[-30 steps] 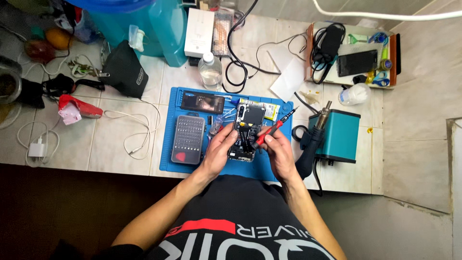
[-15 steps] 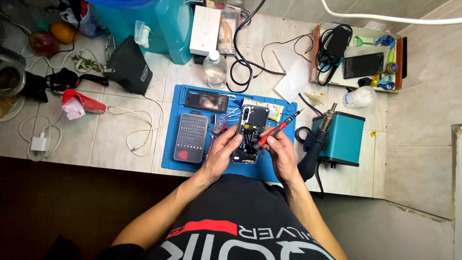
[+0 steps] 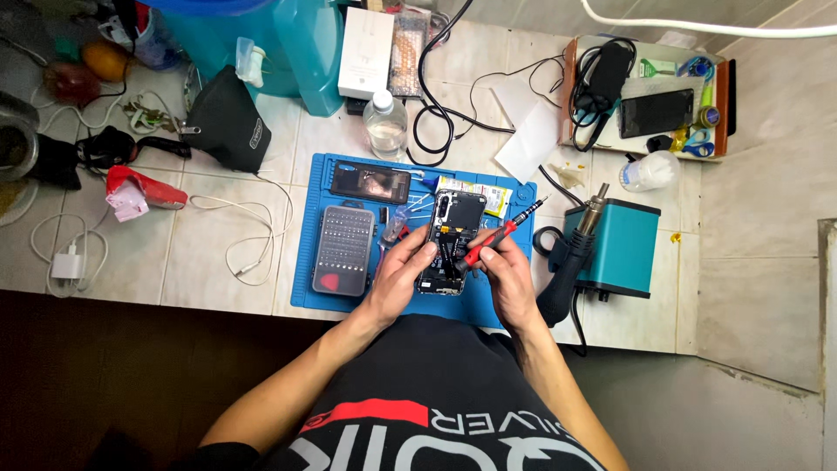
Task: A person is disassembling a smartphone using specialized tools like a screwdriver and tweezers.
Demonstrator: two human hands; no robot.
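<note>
A tiled, off-white surface [image 3: 218, 253] carries a blue rubber work mat [image 3: 305, 288] amid cables and clutter. On the mat lies an opened black smartphone [image 3: 453, 235]. The left hand [image 3: 403, 275] steadies its edge, fingers curled; the right hand [image 3: 506, 279] pinches a red-handled screwdriver [image 3: 497, 235]. Its tip is too small to make out.

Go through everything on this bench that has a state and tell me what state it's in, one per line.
Phone: back off, insides exposed, lying on the blue mat.
Screwdriver: gripped in right hand, tip down on the phone.
Left hand: steadying the phone.
Bit case: closed.
Water bottle: capped, upright.
</note>
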